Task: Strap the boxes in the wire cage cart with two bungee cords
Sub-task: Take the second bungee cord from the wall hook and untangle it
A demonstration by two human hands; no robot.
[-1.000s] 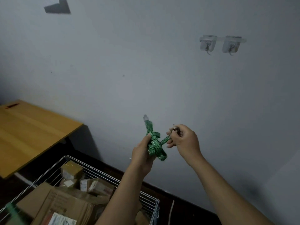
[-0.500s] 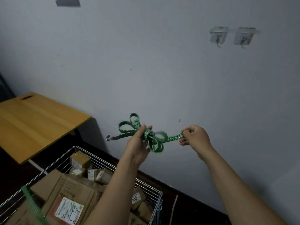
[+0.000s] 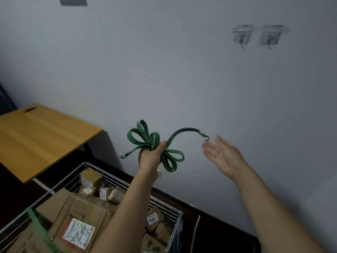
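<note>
My left hand [image 3: 150,155] is raised in front of the wall, shut on a green bungee cord [image 3: 145,136] bunched in loops. One metal hook hangs left of the fist, the other arcs out to the right. My right hand [image 3: 221,155] is open, palm up, just below and right of that free hook, not touching it. Below stands the wire cage cart [image 3: 165,202] filled with cardboard boxes [image 3: 80,214]. A second green cord [image 3: 39,228] lies stretched across the boxes at the lower left.
A wooden table [image 3: 42,136] stands left of the cart against the grey wall. Two adhesive wall hooks [image 3: 255,36] are mounted high on the right. A dark baseboard and floor run behind the cart.
My right hand has let go of the cord's end and opened. The freed end with its hook has sprung up in an arc. The loops in my left hand have loosened.
</note>
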